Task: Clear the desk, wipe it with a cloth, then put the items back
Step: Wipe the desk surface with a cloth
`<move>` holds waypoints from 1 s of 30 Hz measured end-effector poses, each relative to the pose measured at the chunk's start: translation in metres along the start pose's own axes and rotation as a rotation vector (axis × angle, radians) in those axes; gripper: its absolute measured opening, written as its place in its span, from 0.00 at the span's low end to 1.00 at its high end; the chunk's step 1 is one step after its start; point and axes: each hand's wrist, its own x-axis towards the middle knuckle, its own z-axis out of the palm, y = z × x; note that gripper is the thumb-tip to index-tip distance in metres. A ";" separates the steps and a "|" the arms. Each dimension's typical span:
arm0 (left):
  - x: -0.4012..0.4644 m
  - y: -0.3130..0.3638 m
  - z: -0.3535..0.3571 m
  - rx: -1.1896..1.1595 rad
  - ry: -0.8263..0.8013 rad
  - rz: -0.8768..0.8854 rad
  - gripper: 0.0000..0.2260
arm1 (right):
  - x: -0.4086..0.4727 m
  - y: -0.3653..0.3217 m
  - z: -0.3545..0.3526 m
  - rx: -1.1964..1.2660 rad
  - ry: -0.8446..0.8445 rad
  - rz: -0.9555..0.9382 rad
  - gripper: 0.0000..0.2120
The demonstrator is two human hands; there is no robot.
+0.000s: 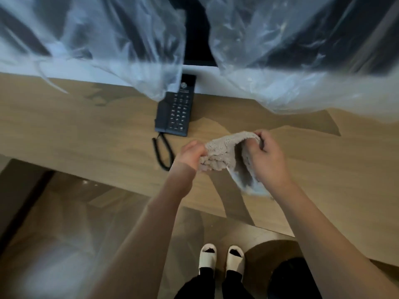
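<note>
- Head view: both hands grip a beige cloth (224, 154) above the desk (86, 130), left hand (191, 155) and right hand (266, 157) at its ends.
- Cloth's long axis runs left-right.
- Telephone (176, 111) lies behind, pointing at the wall.

The phone (174, 111) sits on the desk (75, 130), near the back edge, and its curly cord (162, 152) trails toward the front. Two plastic sheets hang over the back of the desk, one sheet (108, 39) left of the phone and another sheet (302, 50) to its right. The cloth (224, 156) is above the desk, in front of the phone and a little right, between the left hand (191, 155) and the right hand (266, 157). Two feet in slippers (222, 255) stand on the floor below the front edge.
</note>
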 end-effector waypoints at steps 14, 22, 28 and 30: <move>-0.083 -0.013 -0.263 -0.291 0.181 -0.029 0.10 | -0.082 -0.152 0.208 0.043 -0.443 0.027 0.12; -0.123 -0.039 -0.460 -0.273 0.307 0.103 0.09 | -0.161 -0.235 0.380 0.042 -0.613 -0.053 0.21; -0.143 -0.057 -0.575 -0.320 0.459 0.140 0.05 | -0.208 -0.284 0.489 0.044 -0.700 -0.142 0.14; -0.146 -0.061 -0.602 -0.352 0.492 0.130 0.06 | -0.217 -0.294 0.518 0.042 -0.705 -0.147 0.20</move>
